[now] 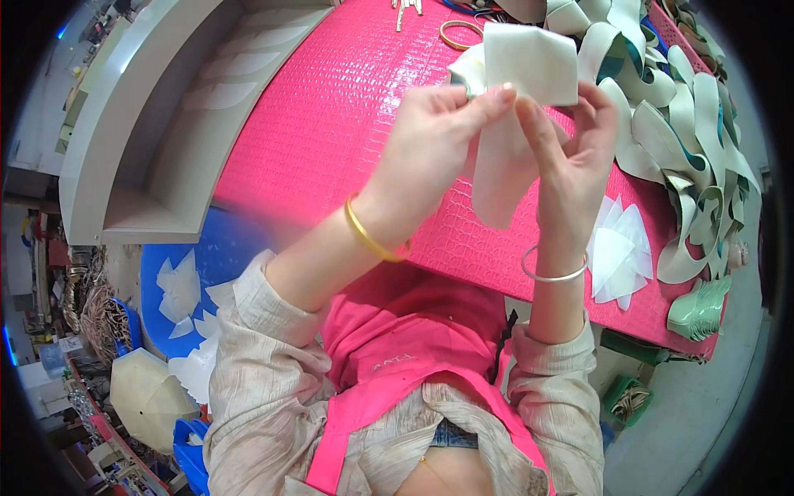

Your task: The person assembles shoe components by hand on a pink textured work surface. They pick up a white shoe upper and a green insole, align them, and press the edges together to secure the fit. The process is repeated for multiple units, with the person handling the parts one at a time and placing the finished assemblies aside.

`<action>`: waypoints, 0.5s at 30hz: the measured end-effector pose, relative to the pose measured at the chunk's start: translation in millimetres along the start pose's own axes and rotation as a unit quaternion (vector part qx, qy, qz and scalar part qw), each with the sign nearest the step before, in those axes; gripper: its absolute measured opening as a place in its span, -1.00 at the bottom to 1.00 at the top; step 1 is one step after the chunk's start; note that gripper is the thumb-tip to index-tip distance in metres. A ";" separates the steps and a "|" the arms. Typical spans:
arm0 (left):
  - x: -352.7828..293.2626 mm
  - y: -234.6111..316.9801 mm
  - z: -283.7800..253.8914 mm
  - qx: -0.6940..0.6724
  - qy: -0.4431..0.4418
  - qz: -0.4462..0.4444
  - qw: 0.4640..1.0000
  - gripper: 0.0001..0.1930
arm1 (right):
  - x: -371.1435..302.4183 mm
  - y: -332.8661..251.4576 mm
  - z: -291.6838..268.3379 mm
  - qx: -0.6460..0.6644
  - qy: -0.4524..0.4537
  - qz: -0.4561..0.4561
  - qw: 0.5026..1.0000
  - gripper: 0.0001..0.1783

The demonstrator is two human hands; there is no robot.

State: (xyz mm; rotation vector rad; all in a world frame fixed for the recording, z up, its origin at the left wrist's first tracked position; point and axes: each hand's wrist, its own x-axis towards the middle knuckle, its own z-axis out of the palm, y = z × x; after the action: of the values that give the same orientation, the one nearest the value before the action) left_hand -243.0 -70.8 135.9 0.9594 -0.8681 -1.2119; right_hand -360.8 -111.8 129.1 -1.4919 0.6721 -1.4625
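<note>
Head view shows both hands together above the pink bench (pixel 331 124), toward its far edge, with a white piece (pixel 531 62) between them. The left hand (pixel 434 124) is closed in a pinch, its thumb pressed on the near side of the white piece and its fingers curled behind. The right hand (pixel 575 157) grips the same piece, thumb tip close beside the left thumb and fingers bent around the right side. The upper part stands up as a squarish panel, while a pale, rounded flap (pixel 503 186) hangs below the thumbs; whether panel and flap are one folded piece or two cannot be told.

A gold bangle (pixel 364 231) circles the left wrist, and a silver bangle (pixel 556 278) the right.

Near the bench's near edge, to the right of the right forearm, thin white sheets (pixel 616 256) lie fanned over one another. Along the right edge spreads a heap of off-white strips (pixel 657 128), some showing teal undersides. Pale green pieces (pixel 701 310) sit stacked by the near right corner. A gold-coloured ring (pixel 461 35) lies at the far edge, just beyond the hands.

Past the left edge stands a grey shelf unit (pixel 132 124) with white shapes (pixel 240 64) inside; below it, a blue tub (pixel 155 277) holds white scraps (pixel 179 289).
</note>
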 end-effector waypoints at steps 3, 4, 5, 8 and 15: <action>19.9 15.3 3.6 0.044 0.006 0.011 0.999 -0.70 | -11.8 -2.3 -8.7 -0.021 -0.009 0.029 0.999 -0.45; 26.5 19.4 4.4 0.025 0.005 0.016 1.000 -0.72 | -16.1 -0.5 -12.0 -0.028 -0.018 0.049 0.998 -0.43; 33.6 22.7 4.9 0.005 0.004 0.020 1.000 -0.74 | -17.0 14.3 -10.5 -0.001 0.019 -0.021 1.000 -0.46; 48.5 25.5 6.8 -0.010 -0.004 0.015 1.000 -0.73 | -23.4 5.0 -6.3 0.062 0.035 0.076 0.995 -0.46; 47.5 38.3 6.1 -0.041 -0.048 -0.039 0.997 -0.64 | -19.1 11.3 0.9 0.051 0.052 0.067 0.995 -0.46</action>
State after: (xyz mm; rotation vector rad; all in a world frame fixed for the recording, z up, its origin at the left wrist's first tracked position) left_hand -228.0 -115.2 175.5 0.8806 -0.8559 -1.3605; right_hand -360.4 -99.9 110.3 -1.2744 0.7343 -1.4569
